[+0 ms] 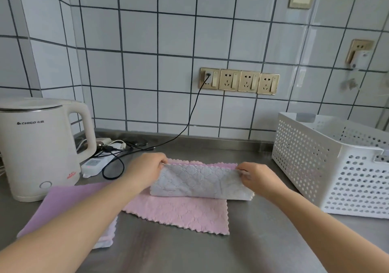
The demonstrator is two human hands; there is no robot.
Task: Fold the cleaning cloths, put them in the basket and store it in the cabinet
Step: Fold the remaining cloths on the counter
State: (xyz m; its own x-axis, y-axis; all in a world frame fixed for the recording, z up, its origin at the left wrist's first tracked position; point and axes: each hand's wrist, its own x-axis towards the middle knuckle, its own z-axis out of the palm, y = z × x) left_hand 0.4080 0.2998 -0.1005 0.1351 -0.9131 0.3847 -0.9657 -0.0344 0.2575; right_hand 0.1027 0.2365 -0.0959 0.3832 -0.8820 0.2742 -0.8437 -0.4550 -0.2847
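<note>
Fingers of left hand (145,167) | right hand (255,176) | each curled, pinching grey cloth (200,183) top corners

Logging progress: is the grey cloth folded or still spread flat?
Folded over once: the grey cloth lies doubled on the pink cloth, both hands pinching its far corners.

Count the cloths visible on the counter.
3: grey cloth pinched by both hands, pink cloth spread beneath it, purple cloth by the kettle. White edging under the purple may be another.
</note>
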